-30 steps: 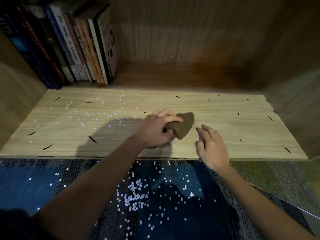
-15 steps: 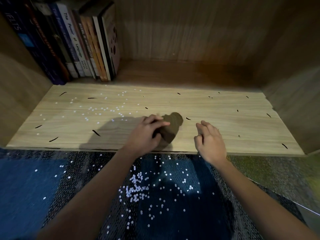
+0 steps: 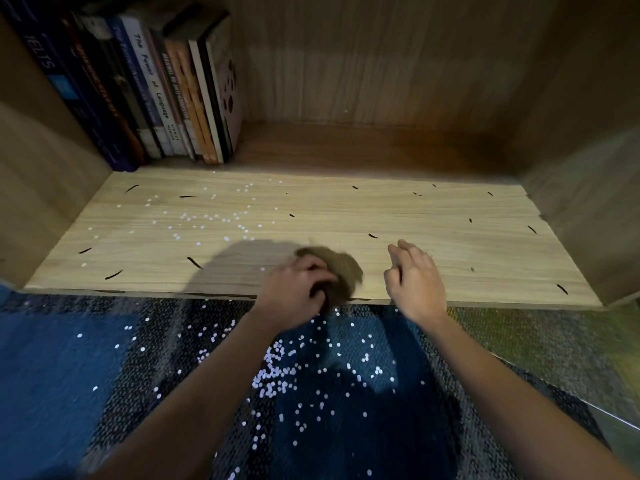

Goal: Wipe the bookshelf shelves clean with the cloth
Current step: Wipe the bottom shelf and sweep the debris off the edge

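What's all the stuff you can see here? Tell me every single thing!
light wooden shelf board: one, pale tan, across the middle inside a brown bookcase
upright books: one packed row, mostly dark blue, black, orange and white, back left corner
tiny white beads: many, white, on the shelf's left half and on the rug below
thin black slivers: over a dozen, black, scattered over the shelf
crumpled brown cloth: one, brown, at the shelf's front edge
blue patterned rug: one, blue and dark, below the shelf
left hand: grips the cloth
right hand: holds nothing, beside the cloth on the shelf
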`<state>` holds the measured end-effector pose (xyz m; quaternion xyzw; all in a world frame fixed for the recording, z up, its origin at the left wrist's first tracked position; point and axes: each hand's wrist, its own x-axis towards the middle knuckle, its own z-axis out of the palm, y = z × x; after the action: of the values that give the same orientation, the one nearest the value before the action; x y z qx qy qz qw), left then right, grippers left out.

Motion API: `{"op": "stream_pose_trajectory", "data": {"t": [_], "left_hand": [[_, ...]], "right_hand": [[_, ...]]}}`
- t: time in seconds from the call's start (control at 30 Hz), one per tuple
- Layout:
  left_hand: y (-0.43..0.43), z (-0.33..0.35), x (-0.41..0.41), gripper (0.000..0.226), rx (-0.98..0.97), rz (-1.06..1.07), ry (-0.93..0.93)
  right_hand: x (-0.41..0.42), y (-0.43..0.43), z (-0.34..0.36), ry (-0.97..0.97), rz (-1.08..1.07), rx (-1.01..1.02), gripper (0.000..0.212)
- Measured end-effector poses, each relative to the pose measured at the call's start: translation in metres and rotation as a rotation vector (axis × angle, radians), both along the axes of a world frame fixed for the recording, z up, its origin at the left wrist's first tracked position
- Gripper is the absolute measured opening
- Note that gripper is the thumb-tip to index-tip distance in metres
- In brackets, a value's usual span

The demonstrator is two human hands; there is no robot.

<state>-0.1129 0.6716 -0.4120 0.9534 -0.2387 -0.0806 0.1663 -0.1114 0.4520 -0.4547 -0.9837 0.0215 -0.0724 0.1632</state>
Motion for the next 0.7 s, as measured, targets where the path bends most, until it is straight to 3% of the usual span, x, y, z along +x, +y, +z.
{"op": "stream_pose_trajectory", "data": {"t": [0.13, 0.33, 0.47, 0.63, 0.7], "left_hand": [[0.018, 0.013, -0.023, 0.036, -0.147, -0.118, 0.170], [0.009, 0.022, 0.010, 0.049, -0.422, 0.124, -0.048], [-0.020, 0.020, 0.033, 0.055, -0.494, 0.143, 0.082], [0.015, -0.009, 0.019, 0.043, -0.335, 0.260, 0.083], [0.037, -0.014, 0.010, 0.042, -0.319, 0.286, 0.018]], "right_hand": [[0.002, -0.003, 0.007, 0.013, 0.022, 0.126, 0.040], [0.011, 0.009, 0.033, -0.023, 0.047, 0.364, 0.033], [0.016, 0.025, 0.047, -0.031, 0.063, 0.449, 0.033], [0.022, 0.054, 0.047, 0.094, 0.131, 0.259, 0.038], [0.032, 0.070, 0.045, 0.199, 0.102, 0.096, 0.055]]}}
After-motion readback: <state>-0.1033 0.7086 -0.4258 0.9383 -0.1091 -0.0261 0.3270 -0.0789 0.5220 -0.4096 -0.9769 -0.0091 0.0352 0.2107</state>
